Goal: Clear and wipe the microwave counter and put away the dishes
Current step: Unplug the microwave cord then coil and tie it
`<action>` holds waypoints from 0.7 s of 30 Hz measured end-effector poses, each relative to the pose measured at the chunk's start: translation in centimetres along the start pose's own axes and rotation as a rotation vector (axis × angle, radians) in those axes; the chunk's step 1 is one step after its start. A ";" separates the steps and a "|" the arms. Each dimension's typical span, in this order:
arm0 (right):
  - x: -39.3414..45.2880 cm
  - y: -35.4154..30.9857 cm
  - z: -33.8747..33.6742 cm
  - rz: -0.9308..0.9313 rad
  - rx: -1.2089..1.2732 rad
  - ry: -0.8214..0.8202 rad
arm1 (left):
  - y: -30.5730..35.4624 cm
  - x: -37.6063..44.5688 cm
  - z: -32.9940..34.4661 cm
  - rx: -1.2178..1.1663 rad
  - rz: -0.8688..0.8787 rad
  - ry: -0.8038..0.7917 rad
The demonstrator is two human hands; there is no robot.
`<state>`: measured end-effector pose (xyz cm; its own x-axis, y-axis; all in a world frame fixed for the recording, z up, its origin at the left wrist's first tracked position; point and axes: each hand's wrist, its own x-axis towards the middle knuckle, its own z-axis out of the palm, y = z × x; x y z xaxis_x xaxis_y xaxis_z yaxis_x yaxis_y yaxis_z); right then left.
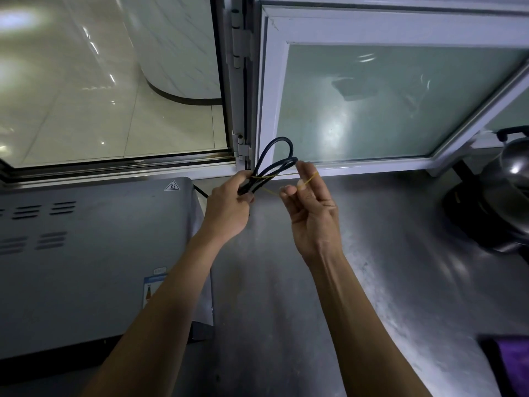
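Two bare hands work above a steel worktop (pixel 329 282). The left hand (pixel 229 207) grips one black power cord (pixel 272 164), folded into a bundle whose loops, about three, stick up past the fist toward the window frame. One thin yellow rubber band (pixel 307 180) runs from the bundle to the right hand (pixel 310 213), looped over an extended finger and stretched taut; the other fingers of that hand are partly curled. One grey microwave (pixel 94 253) stands on the worktop at the left, touching nothing the hands hold, with a hot-surface warning triangle on its top. One dark metal kettle (pixel 498 202) stands at the right edge. A purple item shows in the lower right corner.
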<state>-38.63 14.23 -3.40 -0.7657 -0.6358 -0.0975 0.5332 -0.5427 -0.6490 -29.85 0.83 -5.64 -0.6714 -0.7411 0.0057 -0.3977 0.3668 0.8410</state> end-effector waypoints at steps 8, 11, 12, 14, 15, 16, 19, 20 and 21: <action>1.9 2.0 0.3 -0.149 -0.108 0.359 | 0.1 -0.5 0.6 0.134 0.095 0.003; 2.4 2.3 0.4 -0.188 -0.251 0.416 | 0.0 -0.6 0.6 0.170 0.115 -0.027; 2.6 2.3 0.3 -0.201 -0.290 0.410 | -0.1 -0.7 0.6 0.174 0.116 -0.036; 3.0 2.2 0.1 -0.227 -0.376 0.360 | -0.3 -0.6 0.6 0.169 0.106 -0.045; 3.2 2.0 0.0 -0.235 -0.416 0.344 | -0.3 -0.6 0.7 0.164 0.102 -0.045; 3.3 1.9 0.0 -0.241 -0.446 0.336 | -0.3 -0.5 0.7 0.161 0.103 -0.044; 3.6 1.6 -0.4 -0.262 -0.533 0.307 | -0.3 -0.6 0.9 0.175 0.135 -0.051; 3.7 1.6 -0.7 -0.261 -0.549 0.299 | -0.3 -0.6 0.9 0.183 0.143 -0.054; 3.8 1.5 -0.9 -0.258 -0.560 0.295 | -0.3 -0.6 0.9 0.190 0.148 -0.056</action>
<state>-41.05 11.49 -5.40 -0.9516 -0.3051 -0.0376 0.1150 -0.2399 -0.9640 -29.91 1.66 -6.44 -0.7628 -0.6407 0.0867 -0.3994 0.5724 0.7161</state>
